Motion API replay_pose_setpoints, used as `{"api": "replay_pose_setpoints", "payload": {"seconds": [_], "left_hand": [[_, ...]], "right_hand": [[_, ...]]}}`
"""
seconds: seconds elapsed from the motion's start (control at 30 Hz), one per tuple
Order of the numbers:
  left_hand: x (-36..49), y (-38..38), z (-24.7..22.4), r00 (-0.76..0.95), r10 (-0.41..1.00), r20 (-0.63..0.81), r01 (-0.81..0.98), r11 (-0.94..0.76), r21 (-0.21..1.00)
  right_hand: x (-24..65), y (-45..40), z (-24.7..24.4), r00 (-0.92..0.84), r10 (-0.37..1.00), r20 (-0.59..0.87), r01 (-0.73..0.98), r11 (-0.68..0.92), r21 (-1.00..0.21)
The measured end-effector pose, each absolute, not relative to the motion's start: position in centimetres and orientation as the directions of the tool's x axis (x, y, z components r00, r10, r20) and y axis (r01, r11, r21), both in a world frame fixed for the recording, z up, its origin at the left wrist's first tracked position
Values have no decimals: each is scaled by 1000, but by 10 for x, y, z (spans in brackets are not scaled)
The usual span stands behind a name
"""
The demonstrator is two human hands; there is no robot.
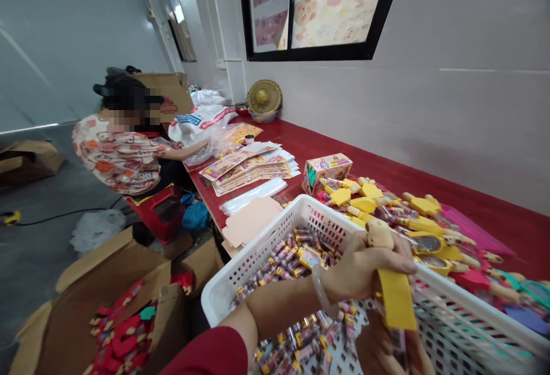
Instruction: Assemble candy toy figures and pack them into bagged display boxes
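Note:
My left hand point(365, 260), with a pale bangle at the wrist, is closed around a yellow toy point(397, 300) topped by a beige bear head point(379, 233). The toy's flat yellow part hangs downward over the white basket. Below it, my right hand point(389, 349) has its fingers closed around a small clear tube point(399, 342) close to the toy's lower end; whether the two touch is hidden. Many small tubes with purple labels and yellow caps point(305, 335) lie loose in the white perforated basket point(223, 290).
Bear-headed toys point(423, 225) are piled on the red table point(301, 134) behind the basket. A printed box point(326, 170), stacked flat cartons point(253, 168) and beige card sheets point(249, 220) lie left of them. A cardboard box point(64, 317) holds red toys. Another person point(120, 145) sits at the table.

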State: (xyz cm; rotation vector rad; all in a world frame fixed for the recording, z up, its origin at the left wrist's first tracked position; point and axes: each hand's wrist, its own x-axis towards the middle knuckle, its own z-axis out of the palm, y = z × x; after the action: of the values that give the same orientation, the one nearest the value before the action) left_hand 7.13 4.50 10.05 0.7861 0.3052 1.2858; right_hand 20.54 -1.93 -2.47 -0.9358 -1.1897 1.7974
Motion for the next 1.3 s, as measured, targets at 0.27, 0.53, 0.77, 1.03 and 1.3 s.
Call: {"api": "replay_pose_setpoints", "payload": {"seconds": [0.27, 0.53, 0.77, 1.03, 1.3], "left_hand": [[55, 59, 101, 103, 995, 12, -624, 56, 779], [47, 55, 100, 542, 805, 239, -729, 310, 610], [54, 65, 95, 133, 989, 63, -484, 10, 875], [49, 56, 96, 606, 763, 224, -635, 295, 714], [61, 64, 89, 100, 990, 100, -494, -38, 869]], "right_hand": [[191, 7, 12, 88, 987, 135, 466, 79, -881], [172, -11, 27, -754, 635, -168, -153, -418, -895], [170, 9, 27, -77, 997, -31, 184, -16, -983], [168, 1, 10, -799, 593, -94, -163, -365, -917], [176, 15, 23, 13, 999, 50, 361, 42, -932]]}}
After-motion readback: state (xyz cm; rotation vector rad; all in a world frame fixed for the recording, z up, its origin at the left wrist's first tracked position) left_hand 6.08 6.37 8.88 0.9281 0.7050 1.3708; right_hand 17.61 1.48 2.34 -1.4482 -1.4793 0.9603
